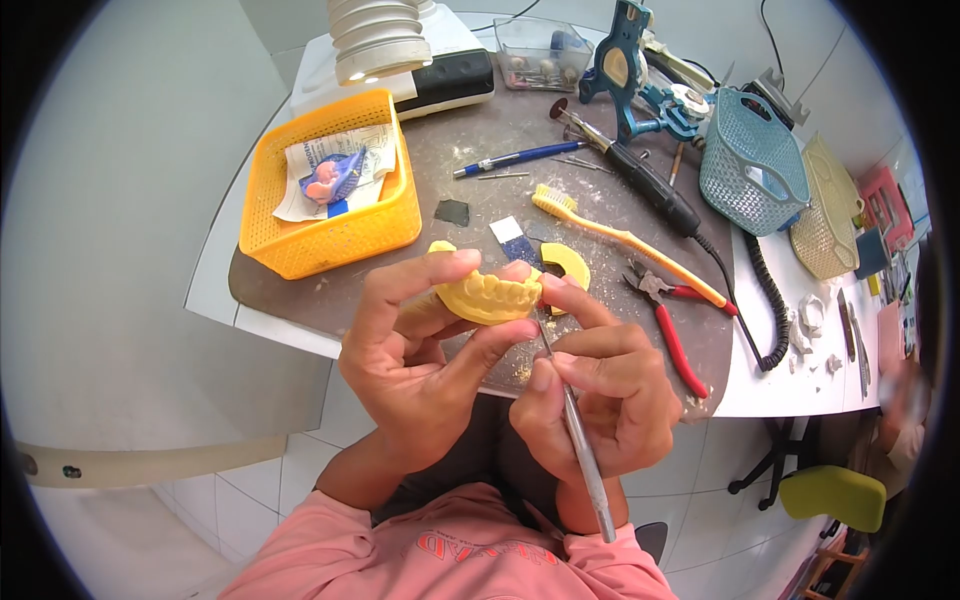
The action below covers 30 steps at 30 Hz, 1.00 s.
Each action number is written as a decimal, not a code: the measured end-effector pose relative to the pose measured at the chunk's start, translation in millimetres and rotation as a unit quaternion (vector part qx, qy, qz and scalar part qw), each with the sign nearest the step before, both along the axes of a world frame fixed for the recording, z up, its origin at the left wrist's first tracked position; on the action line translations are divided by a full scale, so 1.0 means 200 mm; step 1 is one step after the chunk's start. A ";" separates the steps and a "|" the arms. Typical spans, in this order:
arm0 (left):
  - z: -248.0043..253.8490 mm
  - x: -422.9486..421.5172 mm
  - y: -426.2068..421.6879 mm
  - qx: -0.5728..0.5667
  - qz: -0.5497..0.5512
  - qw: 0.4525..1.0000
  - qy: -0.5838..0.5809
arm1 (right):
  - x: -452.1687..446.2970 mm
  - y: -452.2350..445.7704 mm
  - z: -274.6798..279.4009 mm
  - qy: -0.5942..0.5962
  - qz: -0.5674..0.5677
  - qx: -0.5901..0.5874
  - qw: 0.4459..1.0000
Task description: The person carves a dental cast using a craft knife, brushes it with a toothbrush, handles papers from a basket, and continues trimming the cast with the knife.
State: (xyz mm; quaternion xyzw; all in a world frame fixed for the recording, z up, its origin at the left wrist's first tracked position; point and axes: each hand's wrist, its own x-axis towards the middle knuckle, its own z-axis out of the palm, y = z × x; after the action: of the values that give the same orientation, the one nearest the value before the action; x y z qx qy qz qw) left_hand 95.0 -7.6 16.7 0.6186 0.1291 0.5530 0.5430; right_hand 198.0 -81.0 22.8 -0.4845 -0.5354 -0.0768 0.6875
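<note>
Left hand holds yellow cast — between fingertips.

We find the scene bright and even, under soft white light whose source we cannot pin down; shadows on the brown tabletop are faint. A pale sheen runs along the metal tool. The hands and the yellow dental cast look fairly crisp to us. Toward the rim we see fisheye bowing, black corners, and a blurred person at far right.
</note>
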 end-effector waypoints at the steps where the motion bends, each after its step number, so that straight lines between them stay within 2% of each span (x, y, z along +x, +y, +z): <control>1: 0.00 0.00 0.00 -0.002 0.001 1.000 -0.001 | 0.00 0.00 0.00 0.001 0.000 0.001 1.000; 8: 0.02 -0.01 0.00 -0.018 0.014 1.000 0.019 | 0.01 -0.01 0.00 0.002 0.001 -0.001 1.000; 11: 0.03 -0.01 0.00 -0.045 0.001 0.999 0.022 | 0.02 -0.01 0.00 -0.048 0.011 -0.009 0.999; 14: 0.04 -0.02 0.00 -0.052 -0.010 0.998 0.021 | 0.02 -0.01 -0.01 -0.021 0.021 0.001 1.000; 18: 0.04 0.00 0.01 -0.073 -0.025 0.997 0.000 | 0.06 -0.08 0.05 0.041 -0.023 0.023 0.999; 20: 0.05 -0.01 0.02 -0.087 -0.030 0.995 0.028 | 0.20 -0.16 0.10 0.004 -0.096 -0.049 0.994; 23: 0.06 0.00 0.02 -0.119 -0.048 0.992 0.003 | 0.41 -0.18 0.20 -0.095 -0.189 -0.153 0.965; 25: 0.07 0.00 0.04 -0.127 -0.055 0.990 0.013 | 0.50 -0.15 0.25 -0.270 -0.221 -0.319 0.881; 26: 0.07 -0.01 0.04 -0.132 -0.058 0.989 0.026 | 0.52 -0.13 0.27 -0.275 -0.221 -0.317 0.880; 29: 0.09 -0.01 0.05 -0.160 -0.074 0.984 0.023 | 0.55 -0.08 0.27 -0.359 -0.178 -0.420 0.815; 30: 0.09 -0.01 0.05 -0.159 -0.068 0.985 0.018 | 0.55 -0.06 0.27 -0.364 -0.174 -0.417 0.814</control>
State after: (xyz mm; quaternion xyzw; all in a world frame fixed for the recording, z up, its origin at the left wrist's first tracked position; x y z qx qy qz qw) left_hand 92.2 2.9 34.2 0.5413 0.1831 0.4761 0.6684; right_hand 307.6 -93.9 77.5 -0.7464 -0.6341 -0.1359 0.1498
